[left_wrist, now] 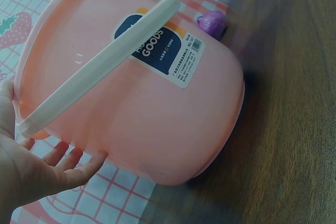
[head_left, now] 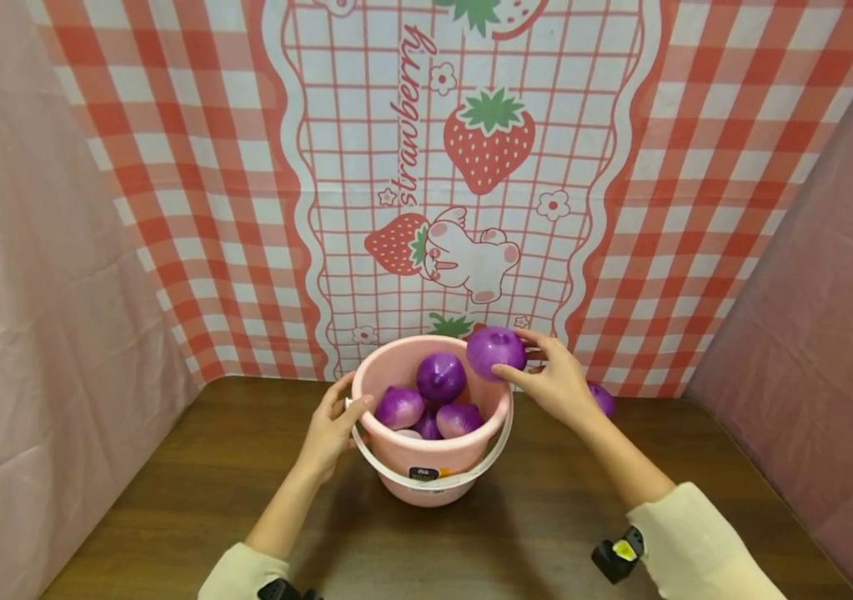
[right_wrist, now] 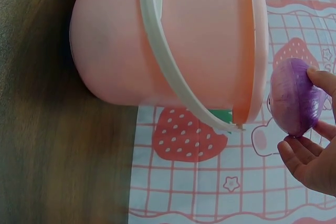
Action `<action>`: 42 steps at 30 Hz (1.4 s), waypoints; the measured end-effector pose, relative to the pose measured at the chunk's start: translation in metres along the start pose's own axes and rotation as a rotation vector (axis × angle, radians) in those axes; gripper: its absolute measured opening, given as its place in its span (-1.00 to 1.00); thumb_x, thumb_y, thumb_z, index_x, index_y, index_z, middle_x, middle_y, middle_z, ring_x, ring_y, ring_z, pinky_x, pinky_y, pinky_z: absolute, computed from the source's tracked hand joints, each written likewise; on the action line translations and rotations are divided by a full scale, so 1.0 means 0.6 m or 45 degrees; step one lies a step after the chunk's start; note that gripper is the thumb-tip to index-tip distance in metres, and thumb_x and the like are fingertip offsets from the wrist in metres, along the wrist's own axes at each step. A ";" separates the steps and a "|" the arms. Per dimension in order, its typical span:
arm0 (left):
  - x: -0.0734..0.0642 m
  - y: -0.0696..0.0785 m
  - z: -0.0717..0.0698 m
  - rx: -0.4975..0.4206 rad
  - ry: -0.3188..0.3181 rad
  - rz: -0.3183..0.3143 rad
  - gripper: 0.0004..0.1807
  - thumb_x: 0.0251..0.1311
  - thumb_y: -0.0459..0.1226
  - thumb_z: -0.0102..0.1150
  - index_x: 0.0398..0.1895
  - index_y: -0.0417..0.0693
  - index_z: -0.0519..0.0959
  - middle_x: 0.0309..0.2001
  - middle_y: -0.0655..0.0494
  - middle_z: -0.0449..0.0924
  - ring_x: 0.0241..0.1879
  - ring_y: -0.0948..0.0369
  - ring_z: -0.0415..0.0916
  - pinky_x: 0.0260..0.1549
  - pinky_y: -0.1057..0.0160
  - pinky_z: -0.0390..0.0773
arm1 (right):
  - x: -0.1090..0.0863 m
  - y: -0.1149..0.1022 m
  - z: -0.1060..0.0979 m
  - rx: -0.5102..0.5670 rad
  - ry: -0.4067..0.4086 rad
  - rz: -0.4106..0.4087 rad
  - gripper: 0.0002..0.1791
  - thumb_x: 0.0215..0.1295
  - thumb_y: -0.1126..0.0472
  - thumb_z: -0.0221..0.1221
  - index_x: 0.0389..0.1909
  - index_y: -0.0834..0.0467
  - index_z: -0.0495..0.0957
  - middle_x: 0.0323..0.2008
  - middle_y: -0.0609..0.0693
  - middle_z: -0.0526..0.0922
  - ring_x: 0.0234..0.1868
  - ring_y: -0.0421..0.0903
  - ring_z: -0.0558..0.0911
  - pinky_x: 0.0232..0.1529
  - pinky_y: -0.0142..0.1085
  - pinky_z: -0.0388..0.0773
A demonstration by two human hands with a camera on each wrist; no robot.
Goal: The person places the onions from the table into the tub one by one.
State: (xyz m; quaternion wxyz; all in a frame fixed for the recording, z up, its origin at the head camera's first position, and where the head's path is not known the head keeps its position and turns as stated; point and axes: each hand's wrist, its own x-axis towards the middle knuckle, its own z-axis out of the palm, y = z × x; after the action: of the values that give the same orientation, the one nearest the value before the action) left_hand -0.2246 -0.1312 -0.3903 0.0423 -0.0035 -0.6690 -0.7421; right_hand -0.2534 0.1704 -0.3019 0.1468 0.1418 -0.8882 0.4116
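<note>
A pink bucket (head_left: 426, 467) stands upright on the table, its white handle (head_left: 437, 483) hanging down across the front. My left hand (head_left: 330, 433) holds the bucket by its left side, thumb at the rim and fingers against the outer wall. Several purple onions (head_left: 441, 377) lie inside, the lower ones partly hidden. Over the right part of the rim, my right hand (head_left: 555, 383) grips another purple onion (head_left: 496, 353) between thumb and fingers. In the right wrist view this onion (right_wrist: 296, 97) is beside the bucket's mouth, apart from the rim.
One more purple onion (head_left: 602, 400) sits on the wooden table (head_left: 546, 533) at the back right, partly behind my right forearm; the left wrist view shows this onion (left_wrist: 212, 23) beyond the bucket. A checked strawberry-print cloth (head_left: 231, 208) hangs behind, with pink cloths (head_left: 816, 333) at the sides.
</note>
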 end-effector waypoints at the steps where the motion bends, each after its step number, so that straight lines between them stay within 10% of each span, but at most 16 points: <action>1: 0.000 0.000 0.000 0.000 0.000 0.000 -0.39 0.25 -0.21 0.11 0.36 0.15 0.21 0.07 -0.22 0.43 -0.40 0.31 0.54 -0.43 0.27 0.68 | 0.000 -0.001 0.001 0.000 0.000 -0.003 -0.19 0.01 -0.07 0.36 0.27 0.18 0.34 0.07 0.21 0.50 0.00 0.16 0.58 -0.06 -0.06 0.63; 42: 0.000 -0.002 0.000 -0.024 -0.001 0.009 -0.39 0.24 -0.23 0.11 0.36 0.13 0.21 0.05 -0.22 0.44 -0.39 0.30 0.54 -0.42 0.26 0.68 | -0.002 -0.040 0.048 0.065 -0.051 -0.006 -0.24 -0.02 -0.07 0.38 0.23 0.10 0.40 0.08 0.11 0.53 -0.05 0.05 0.58 -0.07 -0.12 0.61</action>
State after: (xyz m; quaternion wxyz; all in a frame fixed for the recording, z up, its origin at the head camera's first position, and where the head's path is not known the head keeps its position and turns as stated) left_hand -0.2243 -0.1311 -0.3913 0.0445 -0.0064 -0.6621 -0.7481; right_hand -0.2473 0.1335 -0.3034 0.1263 0.1558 -0.8799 0.4308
